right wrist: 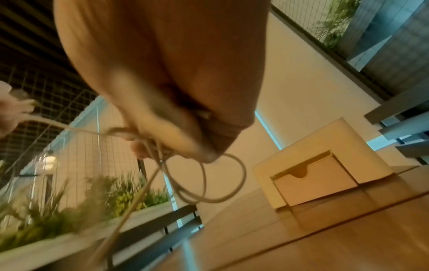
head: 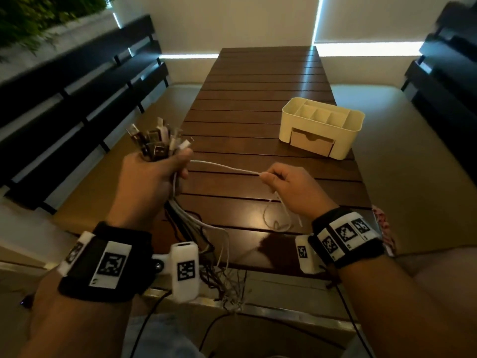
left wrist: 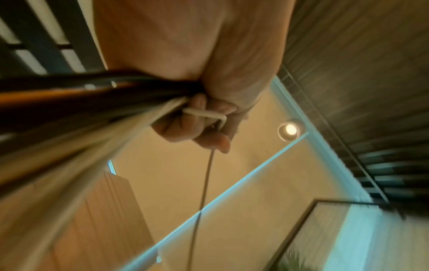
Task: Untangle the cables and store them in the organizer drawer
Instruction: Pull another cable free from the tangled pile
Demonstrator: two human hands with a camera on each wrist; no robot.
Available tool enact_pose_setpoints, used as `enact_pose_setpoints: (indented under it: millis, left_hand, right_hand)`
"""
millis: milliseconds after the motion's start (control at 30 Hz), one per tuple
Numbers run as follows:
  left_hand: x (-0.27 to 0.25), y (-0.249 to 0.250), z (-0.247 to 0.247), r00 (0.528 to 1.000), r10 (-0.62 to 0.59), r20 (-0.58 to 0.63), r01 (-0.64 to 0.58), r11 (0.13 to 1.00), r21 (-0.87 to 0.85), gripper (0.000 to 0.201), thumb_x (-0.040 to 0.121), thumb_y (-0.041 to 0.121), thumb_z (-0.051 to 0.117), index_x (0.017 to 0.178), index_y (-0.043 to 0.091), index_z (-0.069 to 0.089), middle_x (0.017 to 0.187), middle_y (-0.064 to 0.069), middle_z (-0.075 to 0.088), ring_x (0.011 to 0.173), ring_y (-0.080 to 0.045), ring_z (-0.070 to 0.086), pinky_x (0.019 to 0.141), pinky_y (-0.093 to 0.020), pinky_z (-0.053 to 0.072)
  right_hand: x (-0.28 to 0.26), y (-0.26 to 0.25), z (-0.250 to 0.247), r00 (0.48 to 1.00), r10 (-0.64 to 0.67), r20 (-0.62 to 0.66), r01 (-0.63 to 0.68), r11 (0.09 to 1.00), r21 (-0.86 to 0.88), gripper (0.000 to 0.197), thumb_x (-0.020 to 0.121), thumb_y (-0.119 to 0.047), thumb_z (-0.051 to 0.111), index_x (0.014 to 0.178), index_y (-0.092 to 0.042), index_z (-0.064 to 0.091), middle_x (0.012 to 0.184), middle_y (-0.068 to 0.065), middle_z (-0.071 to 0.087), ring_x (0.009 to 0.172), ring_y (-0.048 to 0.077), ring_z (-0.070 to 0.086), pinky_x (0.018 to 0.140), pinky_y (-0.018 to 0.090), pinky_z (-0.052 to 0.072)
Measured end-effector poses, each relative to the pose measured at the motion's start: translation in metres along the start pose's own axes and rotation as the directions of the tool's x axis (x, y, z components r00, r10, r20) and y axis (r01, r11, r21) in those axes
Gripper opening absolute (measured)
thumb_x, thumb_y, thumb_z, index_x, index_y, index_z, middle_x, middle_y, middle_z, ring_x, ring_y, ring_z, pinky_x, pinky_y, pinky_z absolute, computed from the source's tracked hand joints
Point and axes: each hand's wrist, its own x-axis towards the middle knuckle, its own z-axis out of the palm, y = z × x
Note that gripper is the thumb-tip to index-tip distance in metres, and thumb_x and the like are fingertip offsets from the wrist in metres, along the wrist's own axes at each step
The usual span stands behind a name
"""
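Observation:
My left hand (head: 157,174) grips a thick bundle of black and white cables (head: 160,140), plug ends sticking up above the fist. Their tails (head: 222,277) hang down over the table's near edge. A single white cable (head: 224,167) runs taut from the bundle to my right hand (head: 286,184), which pinches it; its slack loops (head: 278,220) rest on the table below. In the left wrist view the fingers (left wrist: 209,124) curl round the bundle (left wrist: 97,102). The right wrist view shows the white cable's loops (right wrist: 209,181) under the hand. The cream organizer (head: 322,125) stands at the right, its drawer (head: 311,142) slightly open.
The brown slatted table (head: 258,99) stretches ahead between dark slatted benches (head: 77,99) on both sides. The organizer's top compartments (head: 322,115) look empty. A patterned red-and-white cloth (head: 384,228) lies at the table's right near edge. Plants (right wrist: 69,210) grow in a planter at the left.

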Motion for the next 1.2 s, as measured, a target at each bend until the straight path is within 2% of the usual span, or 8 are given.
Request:
enact_pose_setpoints:
  millis: [133, 233, 333, 600, 800, 900, 1033, 1200]
  left_hand:
    - [-0.006, -0.014, -0.001, 0.974, -0.025, 0.223, -0.052, 0.942, 0.332, 0.008, 0.094, 0.022, 0.068, 0.086, 0.021, 0.068, 0.071, 0.004, 0.071, 0.061, -0.012, 0.061, 0.057, -0.026, 0.047]
    - [0.001, -0.024, -0.005, 0.984, -0.076, 0.158, 0.003, 0.908, 0.418, 0.010, 0.091, 0.022, 0.072, 0.083, 0.028, 0.070, 0.077, 0.012, 0.071, 0.073, -0.002, 0.064, 0.069, -0.025, 0.048]
    - [0.005, -0.022, -0.001, 0.995, -0.067, 0.069, 0.039, 0.938, 0.345, 0.008, 0.091, 0.021, 0.072, 0.087, 0.028, 0.071, 0.084, 0.010, 0.068, 0.074, -0.004, 0.060, 0.058, -0.016, 0.048]
    - [-0.012, -0.006, 0.043, 0.948, -0.143, 0.285, 0.061, 0.959, 0.278, 0.010, 0.094, 0.017, 0.067, 0.102, 0.012, 0.070, 0.092, -0.011, 0.076, 0.066, -0.011, 0.068, 0.057, -0.028, 0.045]
    - [-0.018, -0.009, 0.047, 0.929, -0.197, 0.313, 0.088, 0.940, 0.328, 0.008, 0.092, 0.018, 0.070, 0.093, 0.011, 0.073, 0.063, -0.003, 0.068, 0.045, -0.011, 0.045, 0.042, -0.023, 0.036]
    - [-0.013, -0.008, 0.037, 0.981, -0.129, 0.143, 0.092, 0.967, 0.238, 0.007, 0.092, 0.013, 0.069, 0.086, 0.012, 0.072, 0.056, 0.002, 0.061, 0.053, -0.017, 0.048, 0.042, -0.021, 0.036]
    - [-0.002, -0.005, 0.014, 0.995, -0.088, -0.051, 0.090, 0.995, 0.051, 0.018, 0.091, 0.010, 0.070, 0.074, 0.017, 0.070, 0.055, 0.004, 0.058, 0.051, -0.012, 0.049, 0.046, -0.025, 0.036]
    - [0.005, -0.017, -0.009, 0.992, -0.106, -0.065, 0.119, 0.963, 0.240, 0.014, 0.092, 0.016, 0.070, 0.078, 0.015, 0.070, 0.053, 0.003, 0.062, 0.049, -0.012, 0.052, 0.045, -0.024, 0.040]
  right_hand:
    - [0.003, -0.009, -0.017, 0.995, -0.059, -0.083, 0.059, 0.998, 0.007, 0.014, 0.099, -0.032, 0.057, 0.089, -0.028, 0.066, 0.084, -0.004, 0.065, 0.078, 0.012, 0.060, 0.070, 0.027, 0.048]
    - [0.002, -0.009, -0.023, 0.991, -0.130, -0.029, 0.125, 0.981, -0.146, 0.012, 0.097, -0.031, 0.060, 0.100, -0.029, 0.071, 0.094, -0.005, 0.067, 0.087, 0.012, 0.061, 0.079, 0.028, 0.051]
    - [0.002, -0.014, -0.023, 0.977, -0.157, 0.145, 0.194, 0.937, -0.291, 0.017, 0.097, -0.032, 0.060, 0.108, -0.028, 0.072, 0.100, -0.011, 0.064, 0.097, 0.010, 0.059, 0.090, 0.035, 0.050]
    - [0.004, -0.022, -0.002, 0.918, -0.363, 0.160, 0.392, 0.890, -0.231, 0.016, 0.095, -0.031, 0.063, 0.102, -0.022, 0.074, 0.083, -0.016, 0.054, 0.080, 0.007, 0.053, 0.072, 0.030, 0.045]
    - [0.003, -0.022, 0.005, 0.901, -0.434, 0.020, 0.426, 0.873, -0.237, 0.014, 0.096, -0.028, 0.062, 0.090, -0.016, 0.068, 0.080, -0.019, 0.051, 0.072, 0.000, 0.049, 0.066, 0.022, 0.039]
    - [0.003, -0.013, 0.002, 0.940, -0.338, 0.043, 0.337, 0.900, -0.277, 0.016, 0.097, -0.031, 0.060, 0.098, -0.019, 0.070, 0.090, -0.010, 0.061, 0.084, 0.008, 0.056, 0.076, 0.025, 0.045]
    - [0.004, 0.012, -0.011, 0.997, 0.051, 0.052, -0.029, 0.935, -0.354, 0.025, 0.097, -0.044, 0.055, 0.100, -0.024, 0.069, 0.089, -0.004, 0.063, 0.082, 0.013, 0.060, 0.080, 0.038, 0.055]
    - [0.003, 0.016, -0.022, 0.993, 0.113, -0.026, -0.115, 0.986, -0.118, 0.019, 0.098, -0.039, 0.057, 0.097, -0.025, 0.069, 0.091, -0.005, 0.063, 0.085, 0.010, 0.058, 0.067, 0.022, 0.042]
